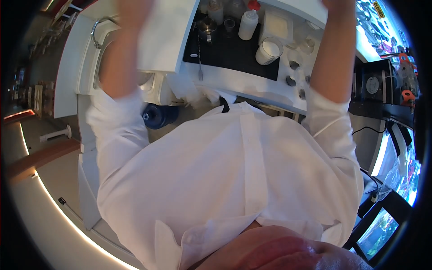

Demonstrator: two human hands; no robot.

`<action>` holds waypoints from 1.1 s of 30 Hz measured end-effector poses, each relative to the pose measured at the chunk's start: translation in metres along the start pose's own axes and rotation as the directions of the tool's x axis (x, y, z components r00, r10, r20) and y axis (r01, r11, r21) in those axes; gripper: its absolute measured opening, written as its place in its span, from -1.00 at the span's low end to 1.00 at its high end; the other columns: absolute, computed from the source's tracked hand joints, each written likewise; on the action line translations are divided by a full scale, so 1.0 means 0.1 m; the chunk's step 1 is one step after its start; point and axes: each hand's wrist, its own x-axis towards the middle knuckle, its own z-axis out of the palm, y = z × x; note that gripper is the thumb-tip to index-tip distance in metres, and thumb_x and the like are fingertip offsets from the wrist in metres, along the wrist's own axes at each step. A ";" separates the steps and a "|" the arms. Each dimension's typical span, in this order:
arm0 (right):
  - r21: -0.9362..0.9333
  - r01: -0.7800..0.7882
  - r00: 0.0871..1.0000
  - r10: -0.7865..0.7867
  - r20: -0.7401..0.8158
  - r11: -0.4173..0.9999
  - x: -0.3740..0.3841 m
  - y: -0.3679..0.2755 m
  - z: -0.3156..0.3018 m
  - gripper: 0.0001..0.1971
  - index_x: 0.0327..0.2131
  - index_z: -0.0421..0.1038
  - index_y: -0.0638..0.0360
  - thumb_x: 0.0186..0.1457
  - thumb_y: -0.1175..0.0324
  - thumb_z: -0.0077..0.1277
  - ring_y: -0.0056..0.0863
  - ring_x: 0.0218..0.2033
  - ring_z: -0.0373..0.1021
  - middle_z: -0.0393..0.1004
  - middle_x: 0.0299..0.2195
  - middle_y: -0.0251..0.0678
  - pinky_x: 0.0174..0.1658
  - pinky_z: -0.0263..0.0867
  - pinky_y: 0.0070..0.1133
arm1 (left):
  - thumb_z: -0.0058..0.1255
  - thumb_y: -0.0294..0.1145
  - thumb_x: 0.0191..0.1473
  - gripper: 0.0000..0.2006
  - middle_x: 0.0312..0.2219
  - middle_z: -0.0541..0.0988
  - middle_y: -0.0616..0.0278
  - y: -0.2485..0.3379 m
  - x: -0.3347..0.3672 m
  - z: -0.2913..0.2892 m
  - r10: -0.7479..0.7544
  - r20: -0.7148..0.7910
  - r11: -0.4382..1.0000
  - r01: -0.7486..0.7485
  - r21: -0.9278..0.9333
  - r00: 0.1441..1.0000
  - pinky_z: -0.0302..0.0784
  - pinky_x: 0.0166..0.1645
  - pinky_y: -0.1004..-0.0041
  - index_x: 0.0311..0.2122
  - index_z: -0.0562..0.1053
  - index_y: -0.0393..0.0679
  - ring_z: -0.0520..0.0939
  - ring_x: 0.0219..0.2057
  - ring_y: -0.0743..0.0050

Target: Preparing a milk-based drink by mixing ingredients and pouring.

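Note:
Both my arms are raised in front of me and run out past the upper edge. My left forearm [120, 63], blurred by motion, passes over the sink side of the counter, and its hand lies beyond the picture. To the right, my right forearm [334, 58] reaches up beside the counter's right end; its fingers are also cut off. Between the arms, on a black mat [225, 57], stand a white squeeze bottle [248, 26], a clear cup with white contents [269, 51], a small metal pitcher [207, 28] and a small clear cup [229, 25]. A long-handled spoon [200, 58] lies there.
A pale square container [276, 26] and a red-capped bottle [254, 6] stand behind. A curved faucet [95, 33] rises at the left. Below the counter sits a blue water jug [158, 116]. A black machine [374, 83] stands at the right.

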 end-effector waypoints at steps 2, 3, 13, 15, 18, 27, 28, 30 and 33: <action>-0.329 -0.330 0.938 0.347 -0.009 0.884 -0.66 0.24 0.31 -0.76 -0.05 0.66 0.22 0.44 0.31 0.06 -0.53 -0.26 0.53 0.67 -0.22 -0.35 -0.11 0.46 -0.52 | 0.07 -0.26 0.44 -0.80 -0.28 0.60 0.20 0.31 -1.18 0.65 -0.337 0.248 0.939 0.305 0.158 0.908 0.59 -0.06 0.24 -0.12 0.53 -0.20 0.64 -0.24 0.34; -0.474 -0.460 0.864 0.501 -0.044 0.751 -0.94 0.38 0.49 -0.72 -0.09 0.70 0.22 0.50 0.34 -0.01 -0.55 -0.26 0.52 0.69 -0.22 -0.37 -0.08 0.43 -0.54 | 0.11 -0.35 0.38 -0.89 -0.26 0.61 0.15 0.33 -1.53 0.83 -0.576 0.299 0.795 0.438 0.419 0.761 0.61 -0.06 0.20 -0.11 0.54 -0.14 0.67 -0.20 0.29; -0.610 -0.669 0.738 0.477 -0.478 0.424 -2.68 0.63 1.15 -0.68 0.13 0.63 0.08 0.34 0.43 0.21 -0.45 -0.06 0.52 0.57 0.02 -0.25 -0.08 0.44 -0.51 | 0.02 -0.44 0.31 -0.68 0.27 0.34 -0.17 -1.24 -3.37 1.07 -0.874 -0.118 0.058 0.342 0.938 0.472 0.67 0.13 -0.10 0.13 0.52 -0.22 0.47 0.27 -0.38; -0.676 -0.673 0.737 0.356 -0.575 0.300 -2.75 0.60 1.01 -0.50 0.30 0.49 0.03 0.30 0.48 0.20 -0.41 0.00 0.49 0.49 0.14 -0.19 -0.06 0.46 -0.50 | 0.03 -0.43 0.31 -0.68 0.27 0.34 -0.19 -1.30 -3.33 1.09 -0.892 -0.130 0.046 0.373 0.927 0.433 0.66 0.15 -0.12 0.13 0.52 -0.21 0.49 0.26 -0.42; -0.596 -0.717 0.697 0.350 -0.626 0.361 -2.79 0.56 0.95 -0.37 0.40 0.35 0.01 0.27 0.53 0.18 -0.38 0.02 0.47 0.42 0.21 -0.16 -0.04 0.46 -0.49 | 0.05 -0.42 0.31 -0.68 0.24 0.38 -0.23 -1.54 -3.45 0.95 -0.885 -0.218 0.027 0.513 0.858 0.411 0.62 0.18 -0.13 0.13 0.51 -0.19 0.56 0.19 -0.46; -0.553 -0.769 0.630 0.520 -0.576 0.319 -3.06 0.50 0.65 -0.22 0.47 0.22 0.08 0.21 0.49 0.26 -0.19 0.17 0.42 0.33 0.29 -0.09 0.12 0.46 -0.39 | 0.02 -0.52 0.30 -0.77 -0.11 0.67 -0.09 -1.04 -3.29 0.93 -0.733 -0.338 0.270 0.709 0.651 0.590 0.61 0.08 0.00 0.03 0.53 -0.22 0.70 -0.02 -0.15; -0.554 -0.764 0.637 0.524 -0.565 0.331 -3.11 0.55 0.57 -0.22 0.47 0.22 0.08 0.21 0.49 0.26 -0.19 0.17 0.42 0.33 0.29 -0.09 0.12 0.46 -0.39 | 0.00 -0.54 0.32 -0.78 -0.14 0.69 -0.04 -0.97 -3.29 0.92 -0.662 -0.357 0.340 0.689 0.640 0.659 0.61 0.07 0.04 0.02 0.55 -0.21 0.71 -0.06 -0.07; -0.793 -0.563 0.800 0.392 -0.454 0.231 -3.21 0.70 0.38 -0.10 0.54 0.07 0.09 0.20 0.42 0.31 -0.08 0.17 0.42 0.29 0.33 0.10 0.14 0.49 -0.30 | -0.01 -0.55 0.34 -0.78 -0.14 0.69 0.01 -0.72 -3.10 0.92 -0.676 -0.392 0.347 0.739 0.578 0.624 0.63 0.00 0.13 0.03 0.56 -0.22 0.71 -0.13 0.07; -0.714 -0.638 0.721 0.551 -0.421 0.290 -3.13 0.78 0.27 0.03 0.56 -0.06 0.24 0.14 0.36 0.37 0.28 0.42 0.18 0.16 0.39 0.27 0.47 0.19 -0.17 | 0.01 -0.53 0.39 -0.77 -0.15 0.69 0.11 -0.23 -2.77 0.88 -0.770 -0.436 0.332 0.876 0.350 0.466 0.67 -0.12 0.29 0.07 0.57 -0.25 0.70 -0.24 0.35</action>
